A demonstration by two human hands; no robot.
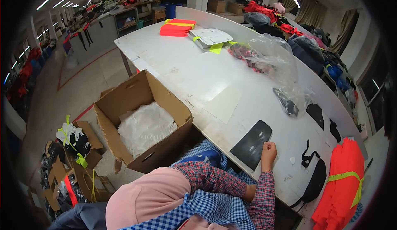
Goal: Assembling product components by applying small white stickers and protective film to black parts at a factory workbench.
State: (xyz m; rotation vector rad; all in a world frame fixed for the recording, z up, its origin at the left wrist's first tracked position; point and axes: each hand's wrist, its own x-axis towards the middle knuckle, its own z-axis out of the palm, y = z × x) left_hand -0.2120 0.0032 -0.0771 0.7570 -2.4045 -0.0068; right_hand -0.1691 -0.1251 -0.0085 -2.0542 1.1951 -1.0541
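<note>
A black, slightly curved fabric panel (253, 144) lies flat at the table's front edge, pale smudges on its surface. At its right edge is my right hand (269, 152), closed with the fingers curled together; what they hold, if anything, is too small to make out. My left arm reaches across my body in a plaid sleeve. Only the back part of my left hand (249, 193) shows, low by the table edge, its fingers hidden behind my right forearm. Left of the black panel lies a pale, tapered sheet (223, 104).
An open cardboard box (144, 79) of clear plastic bags (147, 124) stands left. Along the table's right are a black strapped pouch (313, 182), a tied orange stack (341, 184) and a plastic bag (275, 58). Another orange stack (178, 28) and white panels (209, 38) lie far back.
</note>
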